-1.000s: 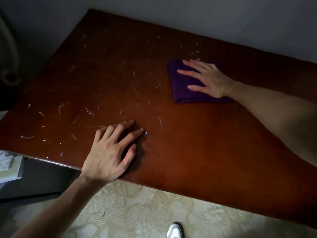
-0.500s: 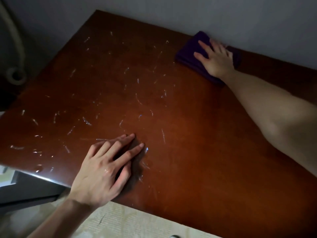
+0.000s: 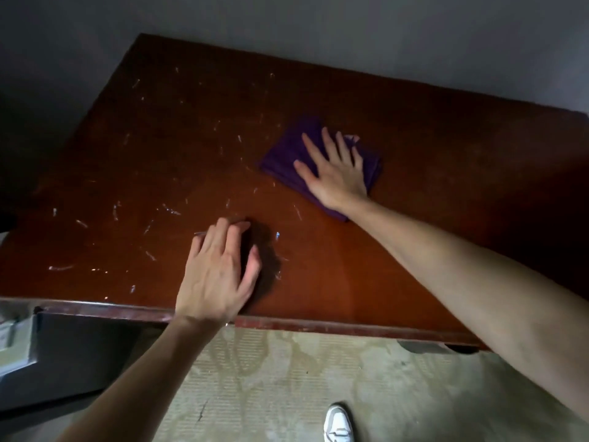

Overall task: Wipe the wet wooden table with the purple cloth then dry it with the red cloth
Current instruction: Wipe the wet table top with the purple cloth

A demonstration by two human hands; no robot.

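A dark reddish wooden table [image 3: 398,250] fills the middle of the view, its left half speckled with glinting water streaks [image 3: 172,212]. The folded purple cloth [image 3: 287,154] lies flat near the table's centre. My right hand [image 3: 334,173] presses on it with straight, spread fingers. My left hand [image 3: 220,272] rests flat on the wood close to the front edge, fingers loosely together, holding nothing. No red cloth is in view.
A grey wall [image 3: 350,33] runs along the table's far edge. A patterned beige carpet [image 3: 302,378] lies below the front edge, with a white shoe [image 3: 338,424] on it. A dark box-like object [image 3: 73,355] stands under the table's left end.
My right hand has pulled the purple cloth back from the far edge by the wall to the table's middle. My left hand stayed planted near the front edge.
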